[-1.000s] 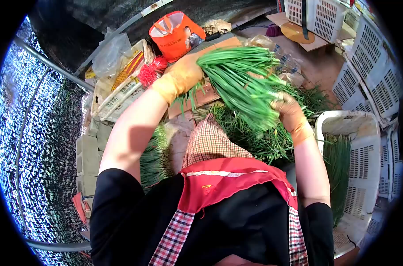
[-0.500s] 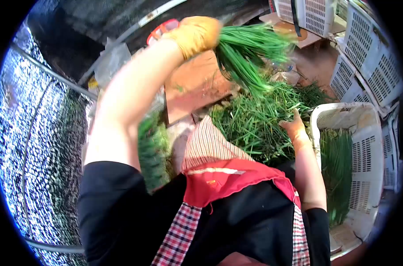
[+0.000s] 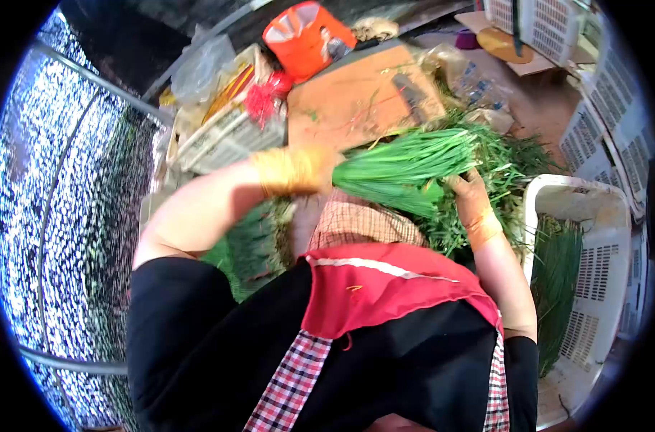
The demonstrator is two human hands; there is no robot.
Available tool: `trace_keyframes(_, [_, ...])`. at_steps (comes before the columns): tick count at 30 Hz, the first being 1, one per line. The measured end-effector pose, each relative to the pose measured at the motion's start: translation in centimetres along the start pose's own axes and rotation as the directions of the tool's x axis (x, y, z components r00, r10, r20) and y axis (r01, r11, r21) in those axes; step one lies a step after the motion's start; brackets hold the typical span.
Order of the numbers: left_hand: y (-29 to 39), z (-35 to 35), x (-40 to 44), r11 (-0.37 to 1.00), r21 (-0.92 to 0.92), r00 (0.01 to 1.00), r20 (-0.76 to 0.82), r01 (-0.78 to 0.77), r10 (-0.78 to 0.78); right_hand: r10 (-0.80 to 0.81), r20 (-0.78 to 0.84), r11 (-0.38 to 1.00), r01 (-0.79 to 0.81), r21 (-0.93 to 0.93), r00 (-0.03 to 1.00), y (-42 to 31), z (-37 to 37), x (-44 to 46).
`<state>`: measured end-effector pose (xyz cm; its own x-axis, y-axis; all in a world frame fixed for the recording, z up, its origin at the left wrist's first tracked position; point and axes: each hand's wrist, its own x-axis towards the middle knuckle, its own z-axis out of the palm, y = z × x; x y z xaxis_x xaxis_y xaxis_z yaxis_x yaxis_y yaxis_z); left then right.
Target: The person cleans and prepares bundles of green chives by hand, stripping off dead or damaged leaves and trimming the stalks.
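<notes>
My left hand [image 3: 317,171], in a yellow-orange glove and blurred, is closed round one end of a bunch of green chives [image 3: 407,169]. The bunch lies nearly level in front of my lap, its loose ends fanned to the right. My right hand [image 3: 473,198], also gloved, is by the bunch's lower right edge with fingers apart; whether it touches the leaves I cannot tell. Under and behind the bunch spreads a heap of loose, tangled greens [image 3: 497,158].
A white plastic crate [image 3: 619,216] with long chives [image 3: 558,273] stands at my right. More bundled greens [image 3: 248,245] lie at my left. Ahead are an orange board [image 3: 342,101], an orange bucket [image 3: 299,43] and a white basket [image 3: 227,137]. Other white crates [image 3: 583,144] are stacked far right.
My left hand has come down and toward me with the chives, from high over the board to before my lap. My right hand stays near the heap, now beside the bunch.
</notes>
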<state>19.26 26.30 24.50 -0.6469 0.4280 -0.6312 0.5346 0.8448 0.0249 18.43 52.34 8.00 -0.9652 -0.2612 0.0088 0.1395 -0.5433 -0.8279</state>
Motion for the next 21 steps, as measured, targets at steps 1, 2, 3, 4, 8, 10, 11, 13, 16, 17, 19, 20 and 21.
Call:
trace_keyframes(1, [-3.1, 6.5, 1.3, 0.982, -0.075, 0.982, -0.088, -0.175, 0.169, 0.033, -0.005, 0.999, -0.033, 0.001, 0.999, 0.9, 0.4, -0.6])
trace_keyframes(2, [-2.2, 8.2, -0.2, 0.974, -0.168, 0.985, -0.100, -0.153, 0.138, 0.058, 0.037, 0.993, -0.054, -0.103, 0.998, 2.9, 0.1, -0.9])
trace_keyframes(3, [-1.8, 11.6, -0.6, 0.970, -0.200, 0.989, -0.089, -0.138, 0.122, 0.058, 0.034, 0.972, -0.048, -0.231, 0.998, 5.0, -0.1, -1.6])
trace_keyframes(4, [-1.8, 15.8, -0.4, 0.874, -0.483, 0.978, -0.202, -0.052, -0.053, 0.171, -0.011, 0.940, -0.167, -0.297, 0.985, 5.5, 0.1, -2.3])
trace_keyframes(8, [-0.9, 17.8, -1.5, 0.584, -0.810, 0.956, -0.128, 0.052, -0.263, -0.003, -0.110, 0.913, -0.042, -0.405, 0.994, 6.3, -3.6, -0.8])
trace_keyframes(10, [-0.9, 17.7, -2.1, 0.526, -0.838, 0.959, -0.012, 0.144, -0.282, -0.004, -0.333, 0.870, -0.160, -0.466, 0.943, 5.2, -8.5, 1.7])
trace_keyframes(11, [-1.1, 17.5, -2.1, 0.505, -0.836, 0.953, 0.064, 0.213, -0.296, -0.122, -0.380, 0.890, -0.068, -0.450, 0.917, 4.4, -9.3, 2.3])
trace_keyframes(13, [0.0, 16.5, -2.5, 0.498, -0.865, 0.925, -0.134, 0.065, -0.354, -0.354, -0.071, 0.544, 0.143, -0.827, 0.932, 0.3, -2.7, 1.6])
trace_keyframes(16, [0.3, 15.7, -2.6, 0.616, -0.787, 0.951, -0.164, 0.034, -0.263, -0.052, 0.212, 0.164, 0.218, -0.962, 0.976, -0.5, 6.9, -0.3])
trace_keyframes(17, [0.3, 15.8, -2.4, 0.688, -0.725, 0.943, -0.217, 0.016, -0.252, 0.030, 0.275, -0.081, 0.277, -0.958, 0.961, 0.8, 8.1, -0.3])
trace_keyframes(19, [0.2, 16.4, -1.9, 0.808, -0.590, 0.920, -0.320, -0.007, -0.225, -0.009, 0.385, -0.214, 0.375, -0.902, 0.923, 3.2, 9.2, -0.6])
trace_keyframes(20, [-0.5, 18.6, -1.3, 0.814, -0.579, 0.892, -0.389, -0.043, -0.230, 0.001, 0.437, -0.202, 0.428, -0.881, 0.899, 4.0, 9.3, -0.1])
trace_keyframes(21, [-0.5, 18.6, -1.6, 0.805, -0.592, 0.890, -0.387, -0.040, -0.240, 0.022, 0.467, -0.252, 0.457, -0.853, 0.884, 3.7, 9.7, 0.1])
